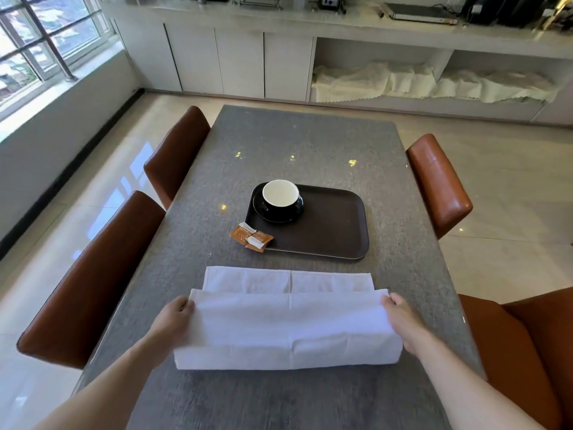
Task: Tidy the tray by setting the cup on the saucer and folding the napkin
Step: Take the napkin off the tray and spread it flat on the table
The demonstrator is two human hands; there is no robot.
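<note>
A white napkin (288,324) lies on the grey table (304,144) in front of me, its near half lifted over the far half. My left hand (175,318) pinches the napkin's left corner and my right hand (400,318) pinches its right corner. Beyond the napkin sits a dark brown tray (338,225). On the tray's far left corner a black cup with a white inside (280,195) stands upright on a black saucer (277,215).
Two orange sachets (251,238) lie at the tray's near left edge, partly on the table. Brown leather chairs stand at the left (93,274), far left (176,153) and right (438,181). A counter with cabinets (242,63) runs along the back wall.
</note>
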